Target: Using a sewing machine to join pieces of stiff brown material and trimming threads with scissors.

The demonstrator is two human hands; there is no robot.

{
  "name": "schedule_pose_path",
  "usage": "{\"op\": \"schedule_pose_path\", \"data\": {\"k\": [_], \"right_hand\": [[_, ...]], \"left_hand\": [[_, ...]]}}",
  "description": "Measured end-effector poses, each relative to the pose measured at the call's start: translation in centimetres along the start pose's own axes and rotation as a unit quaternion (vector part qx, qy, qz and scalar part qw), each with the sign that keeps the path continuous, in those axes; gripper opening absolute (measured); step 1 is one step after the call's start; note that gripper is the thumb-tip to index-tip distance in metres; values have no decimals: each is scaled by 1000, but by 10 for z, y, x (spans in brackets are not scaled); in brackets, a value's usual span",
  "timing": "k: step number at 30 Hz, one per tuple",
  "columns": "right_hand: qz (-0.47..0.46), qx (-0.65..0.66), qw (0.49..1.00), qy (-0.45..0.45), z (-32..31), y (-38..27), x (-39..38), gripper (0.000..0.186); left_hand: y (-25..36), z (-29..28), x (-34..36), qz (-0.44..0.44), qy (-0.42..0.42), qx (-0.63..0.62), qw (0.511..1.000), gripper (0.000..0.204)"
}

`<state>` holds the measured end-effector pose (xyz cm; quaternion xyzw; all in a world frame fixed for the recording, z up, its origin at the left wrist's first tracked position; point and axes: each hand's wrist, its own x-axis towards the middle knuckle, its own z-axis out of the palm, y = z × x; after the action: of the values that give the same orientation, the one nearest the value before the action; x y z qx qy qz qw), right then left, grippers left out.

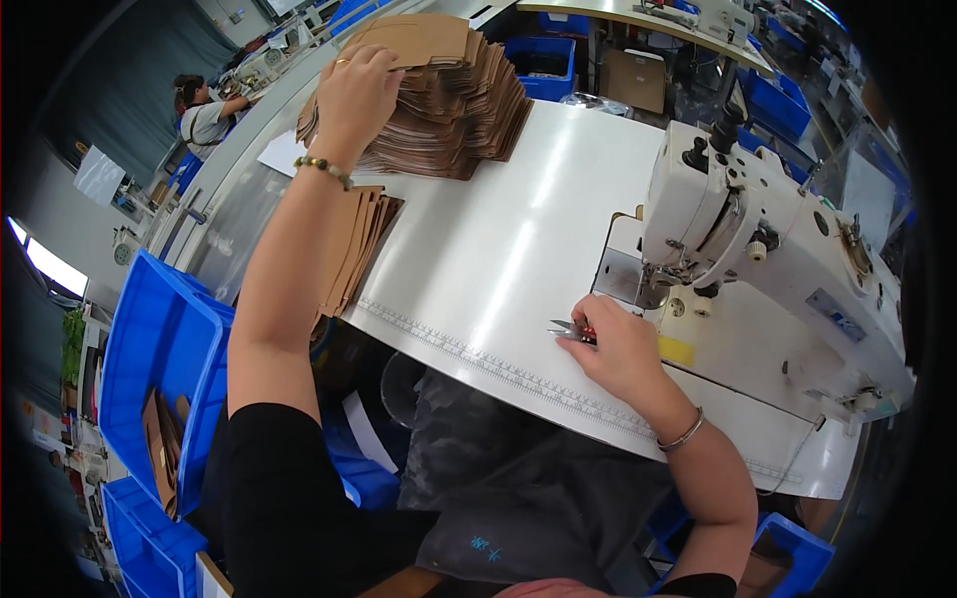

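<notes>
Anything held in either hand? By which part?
Right hand: snips, held by the red handle, blades sticking out to the left. Left hand: on the top brown panel of the tall stack; can't tell whether it's gripping.

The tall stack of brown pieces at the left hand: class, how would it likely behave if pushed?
The tall stack of brown pieces would probably shear into layers, since its many thin sheets have uneven edges and show no binding. It may feel heavy as a whole, being so many layers deep. Its smooth-looking white table might let it slide.
</notes>
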<state>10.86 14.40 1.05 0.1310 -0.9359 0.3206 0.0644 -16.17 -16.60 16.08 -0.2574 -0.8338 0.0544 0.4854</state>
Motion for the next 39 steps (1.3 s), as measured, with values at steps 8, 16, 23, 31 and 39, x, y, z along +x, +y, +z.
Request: {"op": "schedule_pose_path", "data": {"k": [8,16,23,31,39], "right_hand": [[-3,10,1000,-12,1,1,-1,28],[-163,-80,974,139,-7,-6,-5,18],[-248,-303,880,268,-11,-20,-8,20],[-212,-376,895,112,-7,25,-28,30],[-170,-388,902,87,-53,51,-80,33]], "left_hand": [[-1,23,28,-197,-98,-33,975,28],[60,-79,16,-21,65,-110,992,15],[180,-133,-126,198,-160,-232,939,12],[189,-125,-156,134,-274,-367,879,34],[190,-105,-161,86,-354,-311,878,67]]}}
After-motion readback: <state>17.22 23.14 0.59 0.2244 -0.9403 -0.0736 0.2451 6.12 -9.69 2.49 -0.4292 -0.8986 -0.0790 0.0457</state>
